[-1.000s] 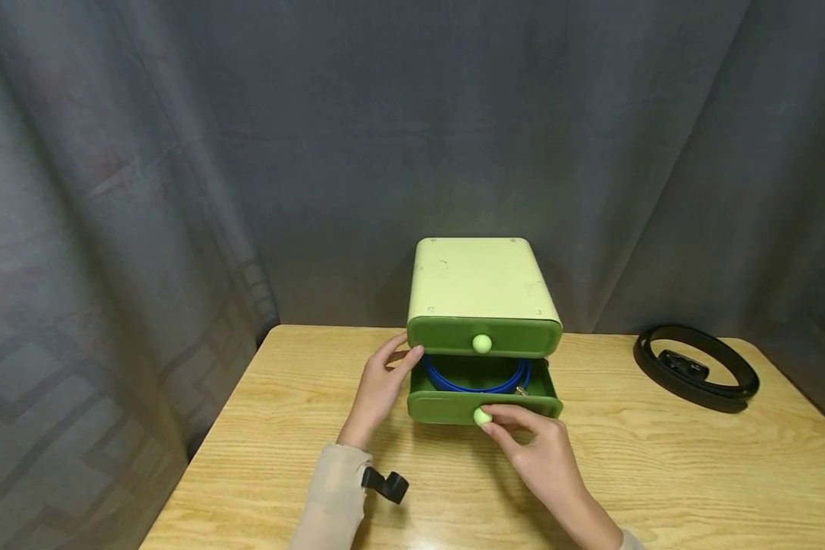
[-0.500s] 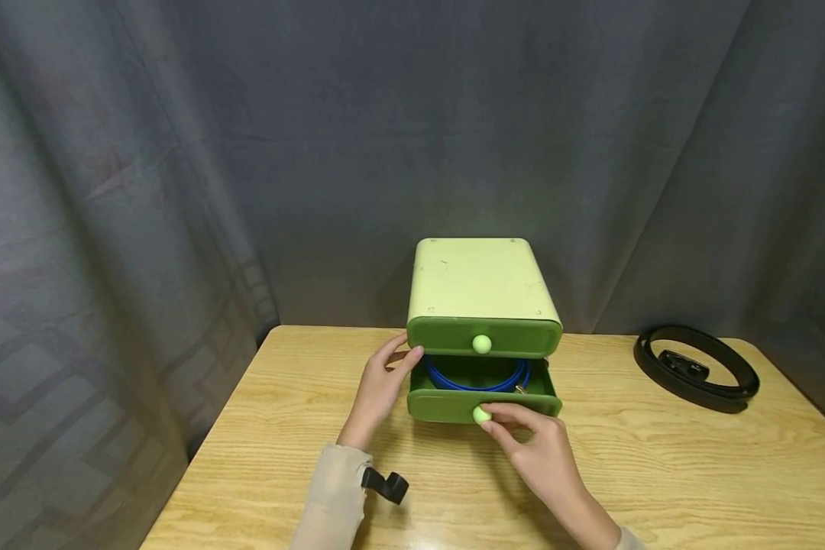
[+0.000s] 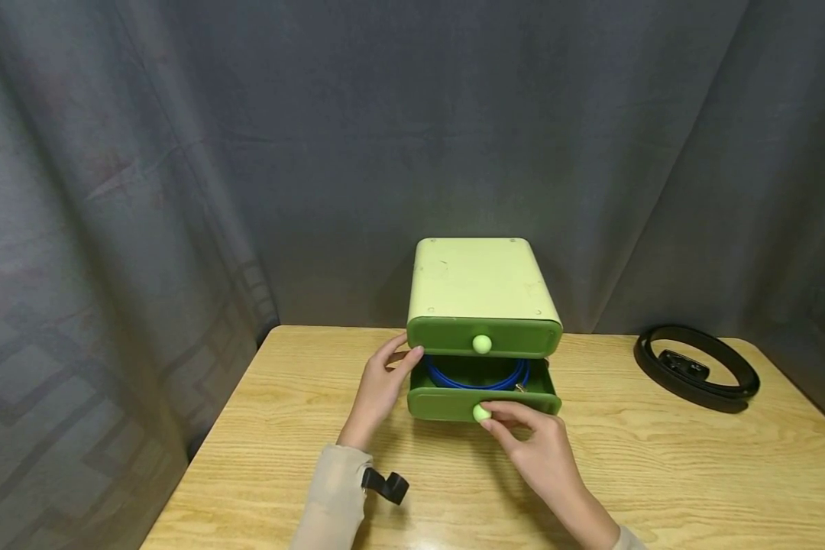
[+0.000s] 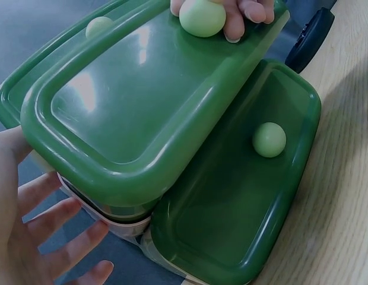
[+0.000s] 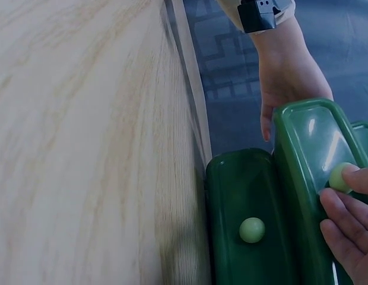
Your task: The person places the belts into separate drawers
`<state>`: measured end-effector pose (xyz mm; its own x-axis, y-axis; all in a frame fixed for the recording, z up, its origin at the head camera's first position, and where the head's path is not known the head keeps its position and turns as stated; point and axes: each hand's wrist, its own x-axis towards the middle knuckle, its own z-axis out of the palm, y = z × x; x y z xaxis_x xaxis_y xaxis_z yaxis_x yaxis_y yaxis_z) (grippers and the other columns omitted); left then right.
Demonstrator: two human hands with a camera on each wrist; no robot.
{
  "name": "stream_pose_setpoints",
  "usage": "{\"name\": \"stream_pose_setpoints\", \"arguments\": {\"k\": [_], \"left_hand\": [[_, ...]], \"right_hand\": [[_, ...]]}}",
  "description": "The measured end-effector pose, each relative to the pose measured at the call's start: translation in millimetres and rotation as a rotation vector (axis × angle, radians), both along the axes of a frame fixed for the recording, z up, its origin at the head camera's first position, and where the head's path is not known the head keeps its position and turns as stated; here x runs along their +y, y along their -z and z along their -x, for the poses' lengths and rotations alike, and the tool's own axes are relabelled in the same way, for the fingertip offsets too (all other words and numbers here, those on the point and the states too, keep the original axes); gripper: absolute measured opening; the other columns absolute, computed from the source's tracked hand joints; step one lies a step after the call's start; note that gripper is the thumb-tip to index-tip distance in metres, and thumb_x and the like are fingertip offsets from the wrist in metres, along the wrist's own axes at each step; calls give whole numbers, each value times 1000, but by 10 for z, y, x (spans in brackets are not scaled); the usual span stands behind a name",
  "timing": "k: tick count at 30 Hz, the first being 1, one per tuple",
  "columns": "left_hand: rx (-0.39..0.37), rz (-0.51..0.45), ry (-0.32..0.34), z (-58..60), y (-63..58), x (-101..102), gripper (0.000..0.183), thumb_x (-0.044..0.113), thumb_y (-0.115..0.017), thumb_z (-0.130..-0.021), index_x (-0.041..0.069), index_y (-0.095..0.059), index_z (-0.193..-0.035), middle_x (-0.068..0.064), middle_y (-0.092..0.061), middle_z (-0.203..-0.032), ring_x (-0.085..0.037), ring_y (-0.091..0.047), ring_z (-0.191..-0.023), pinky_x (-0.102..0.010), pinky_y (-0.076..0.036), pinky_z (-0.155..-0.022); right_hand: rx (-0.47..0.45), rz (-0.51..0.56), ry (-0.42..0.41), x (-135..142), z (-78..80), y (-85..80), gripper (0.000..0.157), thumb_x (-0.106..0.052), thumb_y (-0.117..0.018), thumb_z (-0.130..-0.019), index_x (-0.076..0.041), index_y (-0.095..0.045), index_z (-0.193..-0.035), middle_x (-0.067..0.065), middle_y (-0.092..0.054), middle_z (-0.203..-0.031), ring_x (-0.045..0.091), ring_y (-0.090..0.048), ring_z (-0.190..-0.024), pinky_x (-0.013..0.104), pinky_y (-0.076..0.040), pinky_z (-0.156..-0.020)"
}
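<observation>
A small drawer cabinet (image 3: 484, 279) with a pale yellow-green top and green drawer fronts stands on the table. Its middle drawer (image 3: 440, 405) is pulled partway out and holds a coiled blue cord (image 3: 443, 380) with a brass-coloured end. The right hand (image 3: 539, 451) pinches that drawer's round pale knob (image 3: 481, 413) between thumb and fingers. At the cabinet's left side is the left hand (image 3: 380, 386), thumb at the front edge under the top drawer. In the left wrist view its fingers (image 4: 71, 246) are spread and fairly straight. The bottom drawer (image 4: 231, 196) is closed.
A rolled black belt (image 3: 690, 389) with a buckle lies on the wooden table (image 3: 660, 473) at the right. Grey curtains (image 3: 357, 153) hang behind and to the left. A black wrist mount (image 3: 385, 485) sticks out from the left sleeve.
The right hand and the middle drawer's knob have moved slightly inward, so the drawer sticks out a little less. The left hand has stayed in place.
</observation>
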<state>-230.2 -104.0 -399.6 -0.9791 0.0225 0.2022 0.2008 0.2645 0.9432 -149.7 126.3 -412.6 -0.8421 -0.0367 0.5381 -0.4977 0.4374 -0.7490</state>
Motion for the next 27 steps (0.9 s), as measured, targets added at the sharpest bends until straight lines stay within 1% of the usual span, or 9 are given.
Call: {"name": "stream_pose_setpoints", "arguments": {"k": [5,9,14,21,27], "left_hand": [[28,0,-5,16,1,9,59,51,-63,-94,15,-57,-141,-7,-53,-142,-28,-57,-119,-46,-50,-93],[36,3,-1,16,3,7,57,49,-63,-95,14,-57,-140,-8,-53,-143,-30,-57,-120,-47,-50,-93],[27,1,5,1,-1,2,54,45,-63,-96,15,-57,-140,-7,-53,-142,-30,-57,-120,-46,-50,-93],[17,-17,6,0,-8,-2,54,46,-64,-96,17,-57,-141,-5,-52,-143,-29,-56,-120,-46,-49,-95],[28,-5,14,1,-1,-2,54,45,-63,-96,15,-57,-141,-7,-52,-143,-29,-57,-119,-47,-50,-93]], "right_hand": [[32,-11,-8,14,29,6,27,0,-83,-77,-16,-78,-99,-10,-74,-86,6,-69,-75,24,-57,-69],[53,-26,-8,23,44,12,28,1,-83,-76,-15,-78,-99,-9,-74,-85,6,-69,-74,24,-57,-69],[42,-23,-10,24,49,18,27,-1,-83,-77,-15,-78,-99,-10,-74,-85,6,-69,-75,24,-56,-69],[33,-17,-11,18,64,8,26,-2,-83,-78,-16,-78,-100,-10,-74,-86,6,-69,-75,20,-55,-71],[25,-20,-4,24,73,14,26,-2,-83,-78,-17,-78,-100,-12,-74,-86,6,-69,-75,24,-56,-70]]}}
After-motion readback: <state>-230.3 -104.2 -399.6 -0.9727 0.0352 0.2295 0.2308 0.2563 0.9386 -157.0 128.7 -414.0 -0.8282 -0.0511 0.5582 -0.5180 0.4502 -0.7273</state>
